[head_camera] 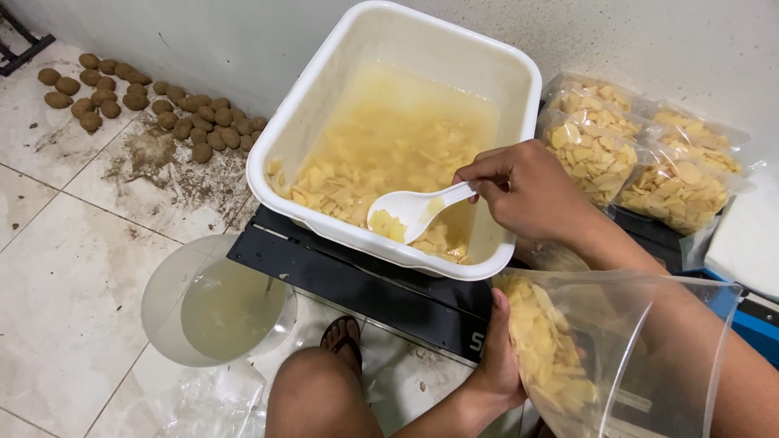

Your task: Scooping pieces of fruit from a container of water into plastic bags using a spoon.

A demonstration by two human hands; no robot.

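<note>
- Knee (312,389) of mine sits lowest in view, bare, with my sandalled foot (345,334) just beyond it on the tiled floor (73,268).
- Far left, brown round tubers (154,101) lie in a loose heap against the wall, unpeeled as far as I can tell.
- Next along, a clear bowl (215,304) of cloudy water stands on the floor, just beside the black scale platform (357,280).
- On that platform sits the white tub (389,138), tilted, with pale yellow slices (341,182) soaking in liquid; plenty left in there, I'd judge.
- My right hand (527,191) is over the tub's near rim, fingers pinched tight on the handle of the white spoon (410,212), a few slices in its bowl.
- My left hand (499,365) grips the clear plastic bag (600,349) from below, fingers wrapped closed on it; the bag looks roughly half filled.
- Far right, several filled bags (641,158) are stacked by the wall, so a good part is done.
</note>
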